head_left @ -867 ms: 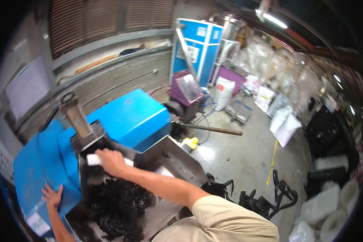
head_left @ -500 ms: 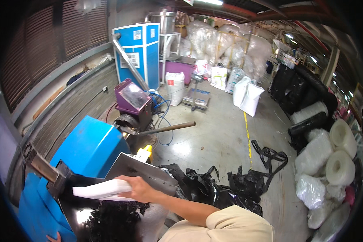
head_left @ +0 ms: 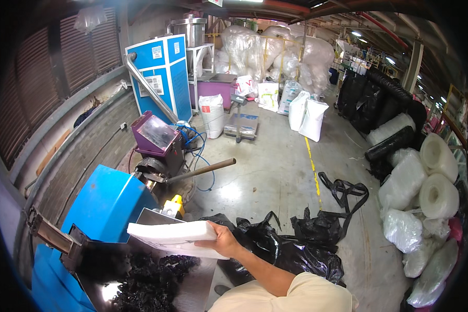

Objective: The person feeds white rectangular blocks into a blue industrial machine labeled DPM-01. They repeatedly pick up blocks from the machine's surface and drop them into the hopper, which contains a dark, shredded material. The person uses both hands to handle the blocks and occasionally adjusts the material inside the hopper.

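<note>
My right hand (head_left: pixel 221 241) is closed round the near right end of a thick white slab (head_left: pixel 171 235), which looks like foam or a folded sheet. The slab is held out flat above a metal feed tray (head_left: pixel 200 278), hiding part of its edge. Below it in the tray lies a loose heap of black plastic scraps (head_left: pixel 153 283). Left of the tray stands the blue machine housing (head_left: pixel 106 200). My left hand is out of the picture.
Crumpled black plastic sheeting (head_left: pixel 309 262) and a black strap (head_left: pixel 351 195) lie on the floor. A metal bar (head_left: pixel 205 170) juts out beside a purple control box (head_left: pixel 156 135). Clear film rolls (head_left: pixel 439 195) are piled at the right. White sacks (head_left: pixel 309 117) and a platform scale (head_left: pixel 242 126) stand farther back.
My right hand has moved right with the white slab, uncovering more of the black scraps. My left hand, partly visible at the lower left before, has left the picture. The view has shifted slightly.
</note>
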Available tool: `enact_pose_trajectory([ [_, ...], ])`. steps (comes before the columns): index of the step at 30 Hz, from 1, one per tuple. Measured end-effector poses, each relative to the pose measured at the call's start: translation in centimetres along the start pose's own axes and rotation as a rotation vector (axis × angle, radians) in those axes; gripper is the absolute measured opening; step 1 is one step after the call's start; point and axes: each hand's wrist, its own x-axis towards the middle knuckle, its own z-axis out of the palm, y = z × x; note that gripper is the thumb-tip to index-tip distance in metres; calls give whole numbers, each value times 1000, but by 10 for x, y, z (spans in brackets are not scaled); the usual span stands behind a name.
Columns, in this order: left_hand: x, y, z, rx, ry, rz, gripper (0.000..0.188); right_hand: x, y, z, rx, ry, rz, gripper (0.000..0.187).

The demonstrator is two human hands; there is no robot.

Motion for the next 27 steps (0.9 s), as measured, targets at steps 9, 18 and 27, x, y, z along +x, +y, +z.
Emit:
enact_pose_trajectory([
  [9, 46, -21, 20, -107, 131, 193, 138, -10, -17, 0, 53, -21, 171, 50],
  [18, 12, -14, 11, -236, -87, -5, 154, -4, -41, -9, -272, -110, -14, 50],
  [27, 13, -13, 10, -227, -119, 50, 151, 15, -56, 16, -353, -234, 8, 51],
])
